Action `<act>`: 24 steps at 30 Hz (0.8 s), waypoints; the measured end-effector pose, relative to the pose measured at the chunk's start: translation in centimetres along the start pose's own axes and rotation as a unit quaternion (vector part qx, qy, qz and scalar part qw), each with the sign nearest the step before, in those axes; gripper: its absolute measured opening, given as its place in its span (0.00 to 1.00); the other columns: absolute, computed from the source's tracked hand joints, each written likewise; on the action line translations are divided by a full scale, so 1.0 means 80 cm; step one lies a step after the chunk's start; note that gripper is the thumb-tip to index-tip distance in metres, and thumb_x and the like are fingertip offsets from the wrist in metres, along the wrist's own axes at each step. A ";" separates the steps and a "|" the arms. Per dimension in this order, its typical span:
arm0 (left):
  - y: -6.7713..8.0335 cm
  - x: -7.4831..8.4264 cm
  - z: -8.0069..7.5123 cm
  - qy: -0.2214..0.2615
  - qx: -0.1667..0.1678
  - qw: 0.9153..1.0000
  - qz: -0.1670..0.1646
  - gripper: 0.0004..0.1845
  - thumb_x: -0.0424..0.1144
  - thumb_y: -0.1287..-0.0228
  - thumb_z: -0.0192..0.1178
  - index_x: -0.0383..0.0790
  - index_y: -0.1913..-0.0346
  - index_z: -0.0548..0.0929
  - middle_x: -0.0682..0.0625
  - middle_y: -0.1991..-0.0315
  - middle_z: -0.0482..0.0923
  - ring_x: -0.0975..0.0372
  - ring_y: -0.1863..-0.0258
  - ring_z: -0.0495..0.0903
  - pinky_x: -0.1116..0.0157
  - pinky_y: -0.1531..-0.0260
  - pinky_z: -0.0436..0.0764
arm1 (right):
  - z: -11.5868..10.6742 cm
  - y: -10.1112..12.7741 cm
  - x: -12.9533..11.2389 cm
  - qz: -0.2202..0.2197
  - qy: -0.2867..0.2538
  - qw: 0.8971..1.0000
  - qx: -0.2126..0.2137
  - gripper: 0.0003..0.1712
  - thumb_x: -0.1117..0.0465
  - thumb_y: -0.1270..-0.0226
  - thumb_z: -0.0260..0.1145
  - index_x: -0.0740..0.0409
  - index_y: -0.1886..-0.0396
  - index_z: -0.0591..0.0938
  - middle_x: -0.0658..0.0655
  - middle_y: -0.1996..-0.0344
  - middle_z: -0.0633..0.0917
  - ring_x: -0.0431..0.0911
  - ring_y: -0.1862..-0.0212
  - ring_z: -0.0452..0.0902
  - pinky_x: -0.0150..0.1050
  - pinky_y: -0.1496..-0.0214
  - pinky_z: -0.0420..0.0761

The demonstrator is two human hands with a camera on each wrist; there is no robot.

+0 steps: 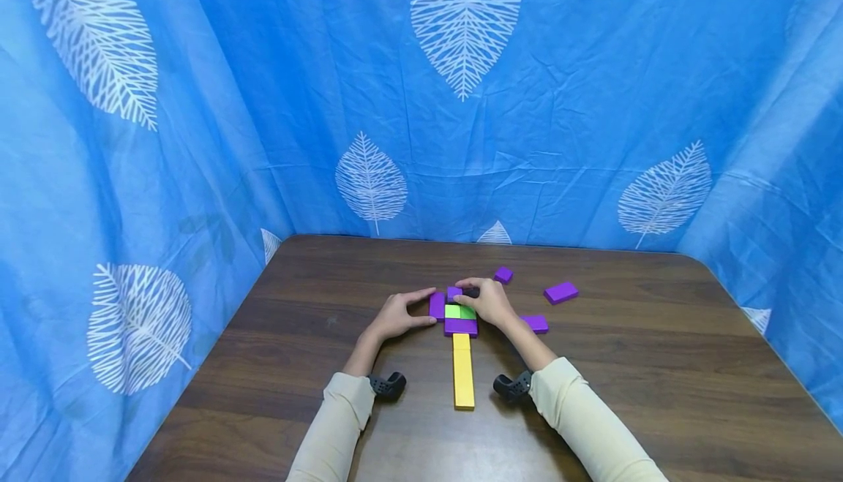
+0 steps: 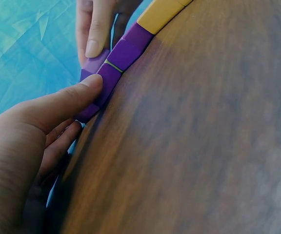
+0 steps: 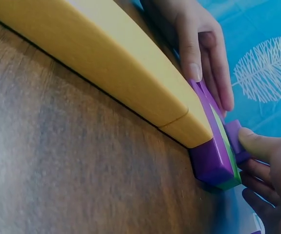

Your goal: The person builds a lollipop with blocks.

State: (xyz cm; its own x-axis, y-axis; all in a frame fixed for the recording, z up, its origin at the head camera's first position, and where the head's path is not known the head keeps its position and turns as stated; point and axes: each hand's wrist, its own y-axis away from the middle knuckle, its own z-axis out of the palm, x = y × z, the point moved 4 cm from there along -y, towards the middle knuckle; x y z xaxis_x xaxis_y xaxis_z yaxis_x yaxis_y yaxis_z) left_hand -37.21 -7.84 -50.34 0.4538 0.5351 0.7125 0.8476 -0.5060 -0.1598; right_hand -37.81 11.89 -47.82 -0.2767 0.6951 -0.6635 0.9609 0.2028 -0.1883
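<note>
My left hand (image 1: pixel 393 316) holds an upright-running purple block (image 1: pixel 437 306) by its two ends, thumb at the near end and fingers at the far end. Between thumb and fingers, my right hand (image 1: pixel 490 302) pinches a small purple block (image 3: pixel 234 139) at the far side of the green blocks (image 1: pixel 452 311). Part of the green is hidden under the right hand. Nearer me, a purple block (image 1: pixel 460 326) lies crosswise against the green. Yellow blocks (image 1: pixel 464 376) run from it toward me in a straight line.
Loose purple pieces lie to the right: a small block (image 1: pixel 503 275) at the back, a longer block (image 1: pixel 560 292) farther out, and another block (image 1: pixel 536 323) beside the right forearm. A blue leaf-patterned curtain (image 1: pixel 560 138) stands behind the brown wooden table (image 1: pixel 658 365).
</note>
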 end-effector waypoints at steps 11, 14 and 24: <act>0.000 0.001 -0.001 0.000 0.001 1.000 -0.001 0.33 0.54 0.49 0.63 0.50 0.38 0.69 0.53 0.41 0.69 0.59 0.40 0.66 0.58 0.41 0.65 | 0.004 0.003 0.002 -0.016 0.013 0.999 -0.026 0.18 0.53 0.46 0.68 0.54 0.57 0.83 0.55 0.57 0.83 0.51 0.48 0.75 0.46 0.45 0.72; 0.000 0.001 -0.001 0.000 0.001 1.000 -0.006 0.34 0.55 0.49 0.63 0.51 0.38 0.69 0.54 0.41 0.69 0.61 0.40 0.66 0.59 0.40 0.65 | 0.005 0.003 0.003 -0.019 0.017 0.999 -0.027 0.17 0.53 0.46 0.68 0.54 0.57 0.83 0.55 0.57 0.83 0.51 0.48 0.75 0.46 0.45 0.72; 0.000 0.002 -0.001 0.003 -0.002 1.000 -0.010 0.34 0.56 0.49 0.62 0.51 0.38 0.69 0.52 0.40 0.69 0.59 0.40 0.66 0.57 0.41 0.65 | 0.006 0.003 0.002 -0.030 0.023 0.999 -0.034 0.16 0.53 0.47 0.68 0.52 0.58 0.84 0.54 0.58 0.84 0.50 0.49 0.75 0.45 0.45 0.72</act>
State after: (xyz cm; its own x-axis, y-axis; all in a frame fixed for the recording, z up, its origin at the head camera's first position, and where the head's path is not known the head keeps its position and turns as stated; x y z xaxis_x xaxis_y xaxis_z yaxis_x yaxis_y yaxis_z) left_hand -37.14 -7.84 -50.21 0.4351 0.5408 0.7199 0.8555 -0.4977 -0.1430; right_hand -37.60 11.72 -48.31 -0.3345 0.7107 -0.6189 0.9408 0.2896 -0.1759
